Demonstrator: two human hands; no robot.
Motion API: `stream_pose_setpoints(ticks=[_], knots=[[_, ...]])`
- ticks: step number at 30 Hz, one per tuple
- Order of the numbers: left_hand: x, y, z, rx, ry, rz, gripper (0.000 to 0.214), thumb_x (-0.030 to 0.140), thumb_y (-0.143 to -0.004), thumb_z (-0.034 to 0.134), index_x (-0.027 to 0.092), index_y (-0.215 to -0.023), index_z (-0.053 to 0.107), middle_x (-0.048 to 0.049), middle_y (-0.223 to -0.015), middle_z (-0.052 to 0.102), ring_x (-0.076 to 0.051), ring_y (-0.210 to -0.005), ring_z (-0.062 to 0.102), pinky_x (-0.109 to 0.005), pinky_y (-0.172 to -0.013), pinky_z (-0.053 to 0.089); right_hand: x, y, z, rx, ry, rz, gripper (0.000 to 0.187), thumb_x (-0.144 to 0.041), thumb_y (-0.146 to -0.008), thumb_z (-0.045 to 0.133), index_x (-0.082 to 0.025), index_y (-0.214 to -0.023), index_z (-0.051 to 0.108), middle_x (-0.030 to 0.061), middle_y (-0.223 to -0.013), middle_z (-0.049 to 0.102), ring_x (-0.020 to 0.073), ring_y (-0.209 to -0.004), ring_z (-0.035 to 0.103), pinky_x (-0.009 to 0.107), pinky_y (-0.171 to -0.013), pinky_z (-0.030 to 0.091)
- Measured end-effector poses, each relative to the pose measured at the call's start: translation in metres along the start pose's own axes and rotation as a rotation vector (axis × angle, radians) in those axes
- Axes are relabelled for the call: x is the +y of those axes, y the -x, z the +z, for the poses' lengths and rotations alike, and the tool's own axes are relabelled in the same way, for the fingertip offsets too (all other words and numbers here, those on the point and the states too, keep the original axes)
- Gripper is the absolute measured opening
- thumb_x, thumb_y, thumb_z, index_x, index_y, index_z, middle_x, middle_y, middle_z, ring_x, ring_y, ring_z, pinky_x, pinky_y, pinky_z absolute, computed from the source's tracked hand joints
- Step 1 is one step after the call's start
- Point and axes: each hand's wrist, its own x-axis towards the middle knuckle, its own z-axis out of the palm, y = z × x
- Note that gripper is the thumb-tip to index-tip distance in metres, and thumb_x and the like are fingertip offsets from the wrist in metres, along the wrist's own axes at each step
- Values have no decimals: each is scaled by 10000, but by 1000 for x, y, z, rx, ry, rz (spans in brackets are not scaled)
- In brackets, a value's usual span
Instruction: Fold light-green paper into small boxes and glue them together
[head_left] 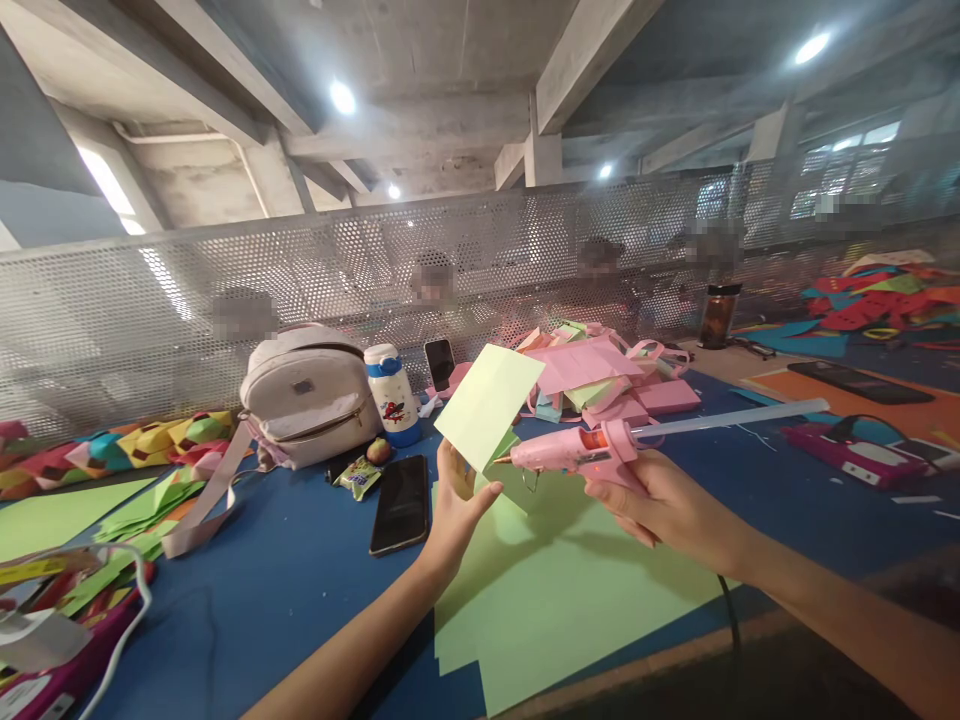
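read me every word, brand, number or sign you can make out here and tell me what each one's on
No text is legible.
Pink glue gun: none readable.
Snack packet: print too small and blurred.
Backpack patch: too small.
Magenta box at right: label blurred.

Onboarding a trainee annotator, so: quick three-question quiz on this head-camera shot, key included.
1. Multiple choice: what does the right hand hold?
A) a flat black phone
B) a pink plastic glue gun
C) a tall dark-lidded bottle

2. True or false: in the picture, the pale beige backpack stands left of the white bottle with a blue base.

3. Short answer: what does the left hand hold, and does the gun's nozzle point toward or away from it?

Key: 1 B; 2 true; 3 a light-green folded paper piece, toward it.
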Motion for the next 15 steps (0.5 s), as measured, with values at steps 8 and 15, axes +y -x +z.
stream_pose_setpoints(ticks=[8, 15], knots=[[-1, 0, -1, -4, 5, -4, 932, 576, -654, 821, 285, -1410, 361, -140, -1528, 390, -361, -1426, 354, -479, -1125, 361, 2, 0, -2, 10, 30, 7, 509, -634, -943, 460, -161, -811, 592, -85, -408, 373, 84, -375, 350, 237, -424, 292], [1, 0, 0, -1, 1, -2, 929, 580, -654, 818, 289, -1412, 367, -137, -1531, 389, -363, -1430, 348, -484, -1126, 358, 2, -1, -4, 23, 33, -9, 528, -634, -942, 454, -190, -665, 526, -73, -404, 380, 80, -372, 357, 234, -419, 303]])
